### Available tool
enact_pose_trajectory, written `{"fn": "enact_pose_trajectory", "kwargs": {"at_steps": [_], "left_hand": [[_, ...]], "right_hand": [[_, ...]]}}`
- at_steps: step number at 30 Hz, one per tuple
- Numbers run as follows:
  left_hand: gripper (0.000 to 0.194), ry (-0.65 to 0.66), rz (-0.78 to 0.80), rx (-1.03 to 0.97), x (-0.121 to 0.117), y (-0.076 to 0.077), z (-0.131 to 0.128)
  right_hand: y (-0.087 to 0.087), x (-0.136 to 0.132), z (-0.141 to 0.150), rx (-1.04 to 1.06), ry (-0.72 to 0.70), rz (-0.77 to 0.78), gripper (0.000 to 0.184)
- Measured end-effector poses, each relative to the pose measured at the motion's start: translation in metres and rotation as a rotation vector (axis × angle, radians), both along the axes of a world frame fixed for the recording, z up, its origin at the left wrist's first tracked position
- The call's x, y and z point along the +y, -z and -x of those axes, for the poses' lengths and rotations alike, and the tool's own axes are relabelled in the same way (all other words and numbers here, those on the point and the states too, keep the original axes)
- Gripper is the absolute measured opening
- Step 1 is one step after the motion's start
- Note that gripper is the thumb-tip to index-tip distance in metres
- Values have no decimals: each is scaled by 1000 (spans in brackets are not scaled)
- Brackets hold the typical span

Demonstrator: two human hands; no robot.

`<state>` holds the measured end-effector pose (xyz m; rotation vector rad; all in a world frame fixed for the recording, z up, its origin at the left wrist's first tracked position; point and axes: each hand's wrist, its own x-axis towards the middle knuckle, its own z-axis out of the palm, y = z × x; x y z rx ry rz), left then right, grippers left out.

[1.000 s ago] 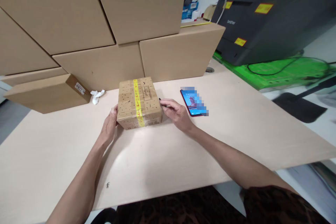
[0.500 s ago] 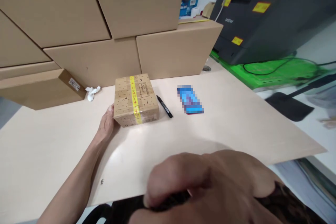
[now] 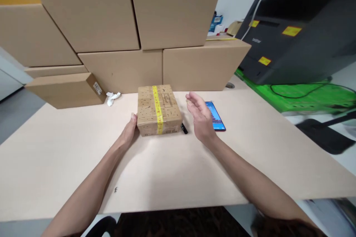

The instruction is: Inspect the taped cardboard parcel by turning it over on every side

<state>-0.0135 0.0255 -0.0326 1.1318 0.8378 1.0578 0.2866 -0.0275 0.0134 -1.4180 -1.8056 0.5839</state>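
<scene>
A small cardboard box (image 3: 150, 103) sits on the table, closed, with yellow printed tape across its top and front and small dark marks on its faces. My left hand (image 3: 128, 131) lies along the box's left side, touching it. Its thumb shows at the edge, and the other fingers are largely hidden. To the right of the box, my right hand (image 3: 201, 118) is open, fingers stretched out, palm toward the box and apart from it. Between them the end of a black marker pen (image 3: 184, 128) peeks out beside the box's front right corner. Behind my right hand lies a phone (image 3: 218, 118), its screen lit.
Large cardboard boxes (image 3: 178, 11) are stacked along the table's back. A flat carton (image 3: 66, 90) lies at the back left, with crumpled white tissue (image 3: 112, 98) beside it. A dark printer (image 3: 278, 48) stands right, past the table (image 3: 172, 177), above a green surface (image 3: 300, 98).
My right hand has moved from close to the camera out to the box's right side, and its fingers have straightened. My left hand stays at the box. Less of the marker shows.
</scene>
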Motion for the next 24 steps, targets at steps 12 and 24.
{"fn": "enact_pose_trajectory", "kwargs": {"at_steps": [12,24], "left_hand": [[76,-7,-163,103,-2,-3,3],[68,-10,-151,92,-5,-7,-4]], "right_hand": [[53,52,5,-236,137,151,40],[42,47,11,222,-82,92,60]]}}
